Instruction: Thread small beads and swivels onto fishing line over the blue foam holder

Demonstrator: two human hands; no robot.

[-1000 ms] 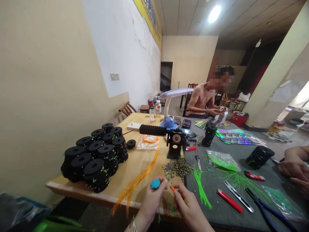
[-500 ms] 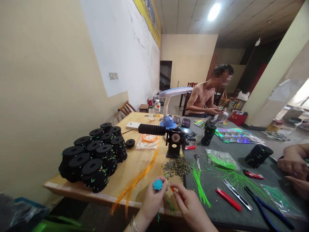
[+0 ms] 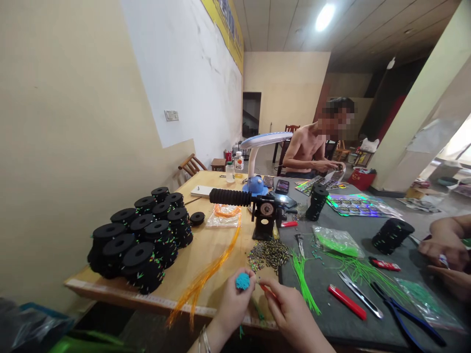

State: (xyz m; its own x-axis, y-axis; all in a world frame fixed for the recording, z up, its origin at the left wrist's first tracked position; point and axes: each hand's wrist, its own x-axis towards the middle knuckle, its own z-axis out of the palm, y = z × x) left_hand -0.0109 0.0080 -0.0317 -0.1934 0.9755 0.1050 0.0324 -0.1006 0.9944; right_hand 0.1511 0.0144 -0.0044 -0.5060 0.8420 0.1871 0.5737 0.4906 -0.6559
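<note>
My left hand [image 3: 235, 299] is closed round a bundle of blue strands, whose teal-blue tip [image 3: 243, 281] sticks up by the thumb. Green ends hang below that hand. Close on its right, my right hand [image 3: 285, 304] pinches a small red-orange item [image 3: 268, 289], partly covered by the fingers. Just beyond both hands lies a pile of small dark and gold beads [image 3: 270, 255]. Orange strands [image 3: 209, 277] trail over the wooden table [image 3: 147, 294] to the left of my hands. A bunch of green strands [image 3: 304, 287] lies to the right.
Black spools [image 3: 138, 250] are stacked at the left. A black clamp device [image 3: 263, 215] and a lamp [image 3: 253, 184] stand ahead. On the right lie a red cutter [image 3: 347, 302], tweezers [image 3: 360, 294] and pliers [image 3: 401, 309]. One person [image 3: 307, 147] sits beyond; another person's hands [image 3: 447, 250] are at right.
My hands stay close together with small finger shifts, and the red-orange item shows a little more. The seated person's hands and the hands at right have moved slightly. The view has shifted slightly.
</note>
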